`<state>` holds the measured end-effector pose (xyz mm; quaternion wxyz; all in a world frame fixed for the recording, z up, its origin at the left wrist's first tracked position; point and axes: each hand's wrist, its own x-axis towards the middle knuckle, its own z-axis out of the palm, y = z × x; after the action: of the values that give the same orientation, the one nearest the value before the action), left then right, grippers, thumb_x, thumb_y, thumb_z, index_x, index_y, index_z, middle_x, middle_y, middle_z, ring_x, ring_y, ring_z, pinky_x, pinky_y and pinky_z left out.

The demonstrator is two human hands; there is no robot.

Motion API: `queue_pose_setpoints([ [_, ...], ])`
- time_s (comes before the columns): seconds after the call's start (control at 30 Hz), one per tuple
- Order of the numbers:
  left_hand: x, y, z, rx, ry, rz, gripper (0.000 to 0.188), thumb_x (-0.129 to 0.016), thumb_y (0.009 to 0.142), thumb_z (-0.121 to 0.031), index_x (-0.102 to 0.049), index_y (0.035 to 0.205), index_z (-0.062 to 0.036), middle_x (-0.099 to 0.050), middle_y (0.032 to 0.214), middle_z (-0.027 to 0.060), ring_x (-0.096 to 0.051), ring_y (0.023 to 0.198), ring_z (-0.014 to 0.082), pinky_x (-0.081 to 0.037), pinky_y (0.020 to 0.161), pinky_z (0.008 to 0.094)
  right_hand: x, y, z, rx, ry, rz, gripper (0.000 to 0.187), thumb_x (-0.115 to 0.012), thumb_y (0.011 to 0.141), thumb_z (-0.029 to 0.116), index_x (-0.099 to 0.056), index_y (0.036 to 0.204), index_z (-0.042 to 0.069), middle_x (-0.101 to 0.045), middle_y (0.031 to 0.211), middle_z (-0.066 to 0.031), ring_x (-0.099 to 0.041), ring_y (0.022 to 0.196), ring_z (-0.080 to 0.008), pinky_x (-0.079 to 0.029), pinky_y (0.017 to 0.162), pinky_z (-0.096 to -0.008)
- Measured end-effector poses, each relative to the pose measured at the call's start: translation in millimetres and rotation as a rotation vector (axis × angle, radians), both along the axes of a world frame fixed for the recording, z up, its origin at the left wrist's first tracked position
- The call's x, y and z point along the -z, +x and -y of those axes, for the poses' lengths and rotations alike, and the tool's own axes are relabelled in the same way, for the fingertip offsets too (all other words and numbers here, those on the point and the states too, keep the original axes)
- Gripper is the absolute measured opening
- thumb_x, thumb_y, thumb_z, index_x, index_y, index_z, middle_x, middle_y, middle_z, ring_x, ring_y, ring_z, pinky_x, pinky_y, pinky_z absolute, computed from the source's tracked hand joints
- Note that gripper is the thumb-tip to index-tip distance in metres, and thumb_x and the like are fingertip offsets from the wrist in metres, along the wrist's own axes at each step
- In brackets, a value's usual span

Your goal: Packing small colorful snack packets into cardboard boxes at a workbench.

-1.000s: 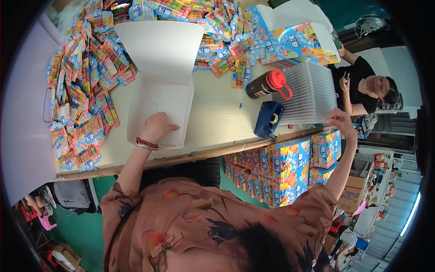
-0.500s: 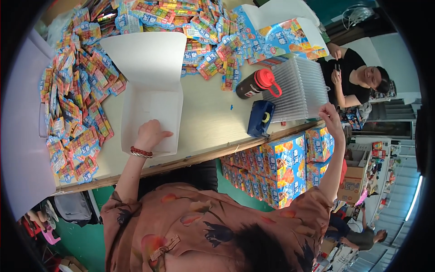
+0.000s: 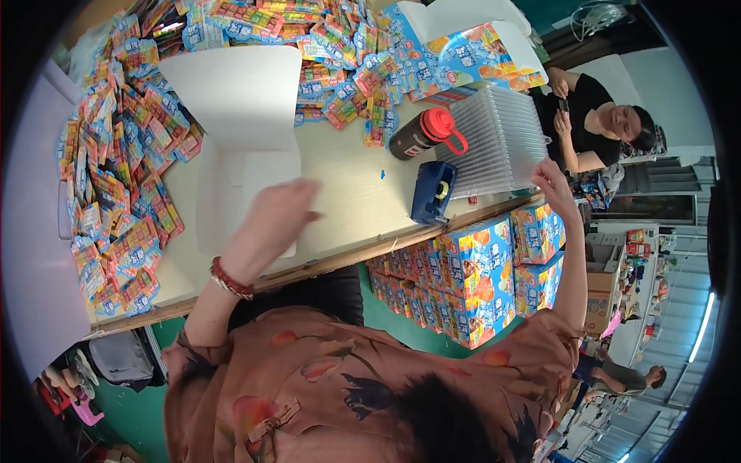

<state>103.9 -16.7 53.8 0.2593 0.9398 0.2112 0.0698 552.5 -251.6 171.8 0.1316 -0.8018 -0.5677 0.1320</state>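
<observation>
Our left hand [image 3: 278, 220] has just lifted off the bottom of the white box [image 3: 212, 185], by the table's [image 3: 347, 185] front edge, so nothing presses there; blur hides its grip. Our right hand [image 3: 552, 181] curls beside the clear stack [image 3: 498, 139] near the right edge; we cannot tell if it pinches. We see many packets [image 3: 139, 201], one box, one bottle [image 3: 417, 137], one tape holder [image 3: 429, 193], one stack.

Workshop: heaped packets [image 3: 154, 116], stacked boxes [image 3: 476, 270]
</observation>
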Motion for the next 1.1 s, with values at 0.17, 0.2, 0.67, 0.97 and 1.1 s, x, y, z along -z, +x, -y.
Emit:
queue_pose_setpoints([
  [0.17,-28.8,126.9,67.3,0.476,0.257,0.531,0.048,-0.065,0.082,-0.018,-0.051,0.126,-0.0044,-0.051,0.130,0.0103,-0.045,0.126,0.0275,-0.039,0.101,0.0414,-0.4,4.5,-6.8,-0.096,0.004,0.070,0.007,-0.055,0.085,0.002,-0.048,0.083,0.000,-0.045,0.081,-0.0067,-0.046,0.080,-0.0206,-0.039,0.073,-0.0302],
  [0.2,-27.0,153.3,82.7,0.475,0.396,0.601,0.051,-0.063,0.082,-0.019,-0.049,0.129,-0.0051,-0.047,0.135,0.0090,-0.040,0.131,0.0256,-0.037,0.104,0.0423,0.6,5.6,-6.9,-0.096,0.008,0.062,0.007,-0.055,0.085,0.002,-0.048,0.083,0.000,-0.045,0.081,-0.0066,-0.046,0.080,-0.0206,-0.039,0.073,-0.0303],
  [0.67,-11.8,268.0,131.3,0.441,0.726,0.564,0.068,-0.061,0.079,-0.026,-0.040,0.141,-0.0083,-0.049,0.126,0.0140,-0.040,0.129,0.0319,-0.031,0.105,0.0427,-17.0,18.8,-26.8,-0.124,0.167,0.117,0.006,-0.054,0.087,0.002,-0.049,0.087,-0.001,-0.046,0.079,-0.0096,-0.046,0.078,-0.0240,-0.039,0.073,-0.0318],
  [0.97,-15.0,248.7,90.5,0.137,0.042,0.973,0.062,-0.065,0.082,-0.023,-0.043,0.139,-0.0137,-0.040,0.138,0.0128,-0.041,0.126,0.0294,-0.029,0.100,0.0501,-26.9,-21.9,-23.9,-0.271,0.017,-0.169,0.011,-0.055,0.083,-0.002,-0.050,0.093,-0.001,-0.052,0.094,-0.0113,-0.052,0.090,-0.0252,-0.042,0.081,-0.0323],
  [1.1,-2.7,257.1,64.5,0.403,0.177,0.820,0.054,-0.063,0.087,-0.041,-0.050,0.131,-0.0123,-0.047,0.132,0.0069,-0.042,0.126,0.0238,-0.031,0.103,0.0475,-21.6,-50.5,-18.5,-0.236,0.125,0.179,0.013,-0.054,0.082,-0.005,-0.051,0.093,0.000,-0.055,0.095,-0.0142,-0.055,0.090,-0.0337,-0.044,0.080,-0.0368],
])
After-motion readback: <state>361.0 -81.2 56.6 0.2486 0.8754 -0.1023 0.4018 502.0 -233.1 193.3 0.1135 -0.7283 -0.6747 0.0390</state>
